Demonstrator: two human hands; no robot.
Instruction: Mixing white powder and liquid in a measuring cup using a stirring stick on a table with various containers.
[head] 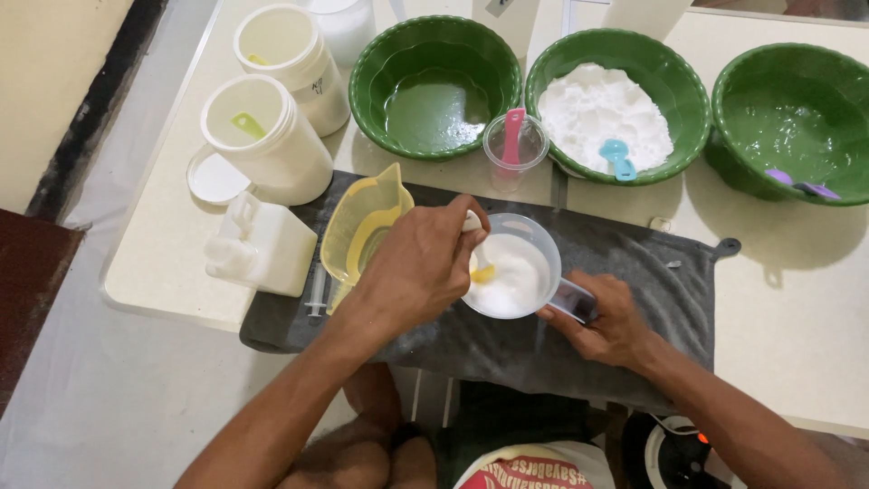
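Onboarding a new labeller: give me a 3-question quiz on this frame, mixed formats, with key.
1. True or false: the right hand grips the handle of the clear measuring cup.
2. Which scoop lies in the bowl of white powder? A) pink B) blue C) purple
3. Fill in: the left hand holds a spoon with a ____ tip inside the cup.

Key: 1 true. 2 B, the blue scoop. 3 yellow; the spoon dips into the cup's white contents.
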